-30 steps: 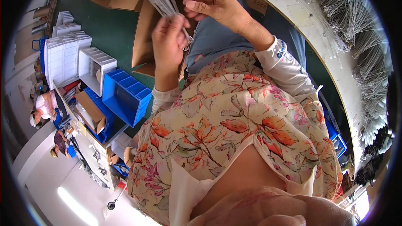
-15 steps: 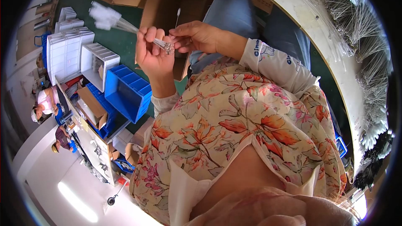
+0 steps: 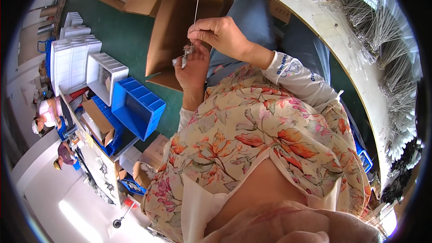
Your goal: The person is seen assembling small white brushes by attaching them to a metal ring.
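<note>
The right hand (image 3: 220, 33) pinches a thin wire (image 3: 195, 13) that runs up to a white coiled end, far over the open cardboard box (image 3: 180, 22). Just below, the left hand (image 3: 192, 67) is closed on a small metal piece (image 3: 186, 53) — touching the wire's lower end. Keeping the wire taut and both hands close should steady the join. Blue bins (image 3: 137, 105) sit left.

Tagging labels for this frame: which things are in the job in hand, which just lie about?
In hand:
right hand pinching thin wire
left hand holding small metal part

Lying about:
open cardboard box
blue bin
white trays
</note>
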